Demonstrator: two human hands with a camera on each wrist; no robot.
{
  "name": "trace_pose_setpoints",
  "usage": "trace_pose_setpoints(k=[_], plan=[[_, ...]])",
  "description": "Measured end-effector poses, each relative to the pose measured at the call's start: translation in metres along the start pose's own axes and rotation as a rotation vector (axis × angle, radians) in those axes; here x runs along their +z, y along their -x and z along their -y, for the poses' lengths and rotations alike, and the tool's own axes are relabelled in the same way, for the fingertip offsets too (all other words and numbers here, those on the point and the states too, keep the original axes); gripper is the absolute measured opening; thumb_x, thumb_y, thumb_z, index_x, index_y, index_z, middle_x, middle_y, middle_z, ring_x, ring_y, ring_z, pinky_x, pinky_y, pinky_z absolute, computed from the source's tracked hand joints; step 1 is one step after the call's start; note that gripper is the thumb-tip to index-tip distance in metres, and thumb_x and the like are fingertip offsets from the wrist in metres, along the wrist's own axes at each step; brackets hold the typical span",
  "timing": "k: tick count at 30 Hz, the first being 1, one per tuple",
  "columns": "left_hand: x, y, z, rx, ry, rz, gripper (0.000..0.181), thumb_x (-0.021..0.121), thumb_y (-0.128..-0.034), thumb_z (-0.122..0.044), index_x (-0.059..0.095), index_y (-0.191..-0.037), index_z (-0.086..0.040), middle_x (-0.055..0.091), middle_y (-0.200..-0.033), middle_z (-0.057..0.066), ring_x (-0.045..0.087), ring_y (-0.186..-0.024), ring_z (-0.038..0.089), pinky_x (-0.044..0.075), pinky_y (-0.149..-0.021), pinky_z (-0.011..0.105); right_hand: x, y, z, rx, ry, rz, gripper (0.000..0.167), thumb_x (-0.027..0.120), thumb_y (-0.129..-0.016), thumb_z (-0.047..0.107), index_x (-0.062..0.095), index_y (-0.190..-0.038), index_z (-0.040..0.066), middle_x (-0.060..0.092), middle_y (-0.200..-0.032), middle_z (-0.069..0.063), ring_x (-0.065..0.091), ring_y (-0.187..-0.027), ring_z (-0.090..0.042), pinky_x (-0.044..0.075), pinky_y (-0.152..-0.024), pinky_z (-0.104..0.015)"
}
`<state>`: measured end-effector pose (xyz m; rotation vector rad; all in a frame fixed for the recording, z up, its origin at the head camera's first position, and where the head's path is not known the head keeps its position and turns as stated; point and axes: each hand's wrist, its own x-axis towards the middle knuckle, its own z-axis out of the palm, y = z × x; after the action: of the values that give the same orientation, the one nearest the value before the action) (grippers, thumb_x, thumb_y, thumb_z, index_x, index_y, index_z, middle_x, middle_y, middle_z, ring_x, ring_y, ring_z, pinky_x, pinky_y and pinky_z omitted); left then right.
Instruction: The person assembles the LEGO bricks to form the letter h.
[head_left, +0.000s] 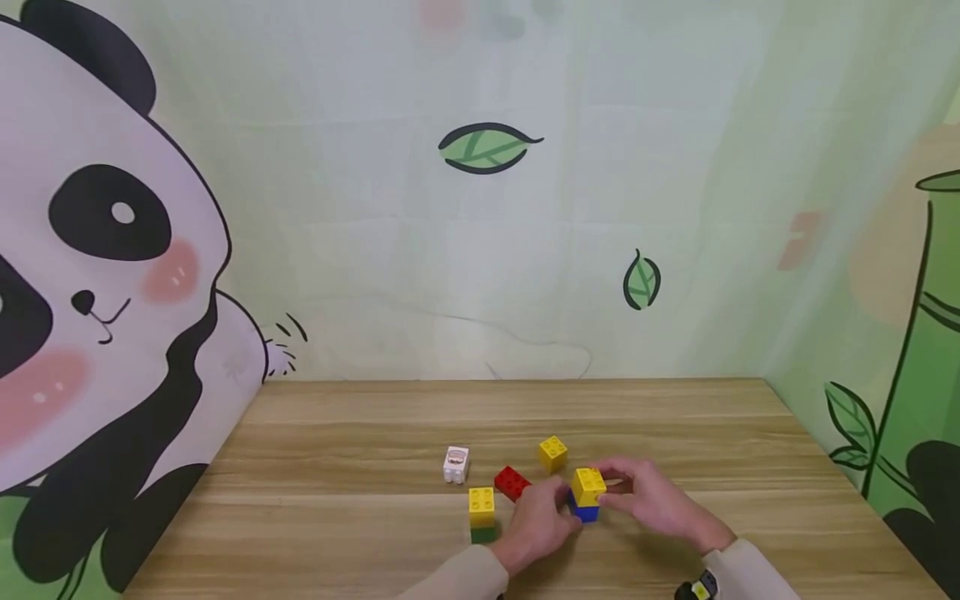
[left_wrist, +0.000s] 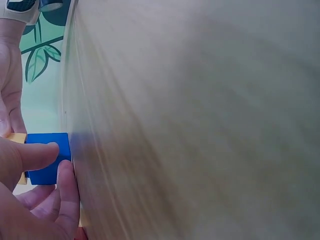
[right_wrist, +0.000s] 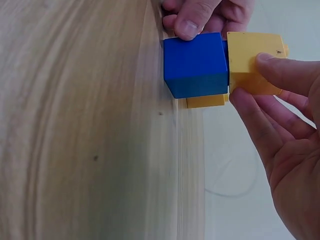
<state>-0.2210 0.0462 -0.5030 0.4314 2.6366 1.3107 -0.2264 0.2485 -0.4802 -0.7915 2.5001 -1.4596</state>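
Observation:
A blue block [head_left: 585,512] stands on the wooden table, with a yellow block [head_left: 589,487] on top of it. The right hand [head_left: 652,500] pinches the yellow block between thumb and fingers; the right wrist view shows this yellow block [right_wrist: 254,55] against the blue block [right_wrist: 195,65], with a thin dark gap between them. From the other side the left hand [head_left: 538,518] holds the blue block, its thumb on one face in the left wrist view, where the blue block [left_wrist: 45,172] touches the table.
Left of the hands, a yellow block [head_left: 482,503] sits on a green block [head_left: 483,534]. Behind are a red block [head_left: 512,482], a white block [head_left: 456,464] with a printed face, and another yellow block [head_left: 552,452]. A printed cloth [head_left: 375,208] hangs behind the table [head_left: 337,433].

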Motion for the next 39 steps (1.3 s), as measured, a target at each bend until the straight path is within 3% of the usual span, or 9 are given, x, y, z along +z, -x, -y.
trace_pose_setpoints(k=[16,27,33,39], plan=[[-0.001,-0.007,-0.001,-0.037,0.019,0.042,0.029,0.077,-0.0774,-0.009,0.064,-0.103,-0.007,0.064,-0.095,0.000,0.054,-0.081,0.013,0.050,-0.081,0.035,-0.004,-0.001,0.000,-0.018,0.021,-0.018,0.036,0.066,-0.088,0.008,0.058,-0.123,0.002,0.060,-0.121,-0.016,0.060,-0.105,-0.030,0.051,-0.084,-0.031],[0.001,-0.009,-0.001,-0.012,-0.005,0.035,0.027,0.078,-0.0767,-0.010,0.068,-0.101,-0.006,0.066,-0.091,-0.001,0.054,-0.078,0.010,0.050,-0.078,0.032,-0.002,-0.002,0.002,-0.039,0.029,-0.016,0.037,0.066,-0.087,0.005,0.059,-0.123,0.001,0.060,-0.121,-0.017,0.059,-0.105,-0.032,0.050,-0.085,-0.031],[0.000,-0.010,-0.001,-0.018,-0.003,0.057,0.029,0.078,-0.0776,-0.009,0.068,-0.104,-0.006,0.067,-0.095,0.000,0.057,-0.084,0.011,0.050,-0.084,0.036,-0.003,0.001,-0.007,-0.042,0.020,-0.023,0.036,0.065,-0.089,0.005,0.058,-0.123,-0.001,0.059,-0.120,-0.018,0.060,-0.104,-0.031,0.050,-0.085,-0.030],[-0.001,-0.010,-0.002,0.032,-0.032,0.057,0.031,0.078,-0.0771,-0.010,0.068,-0.106,-0.004,0.068,-0.096,0.002,0.058,-0.086,0.011,0.050,-0.084,0.035,-0.005,0.002,-0.009,-0.100,0.023,-0.008,0.039,0.063,-0.090,0.008,0.055,-0.127,-0.002,0.058,-0.123,-0.019,0.060,-0.105,-0.029,0.050,-0.086,-0.030]])
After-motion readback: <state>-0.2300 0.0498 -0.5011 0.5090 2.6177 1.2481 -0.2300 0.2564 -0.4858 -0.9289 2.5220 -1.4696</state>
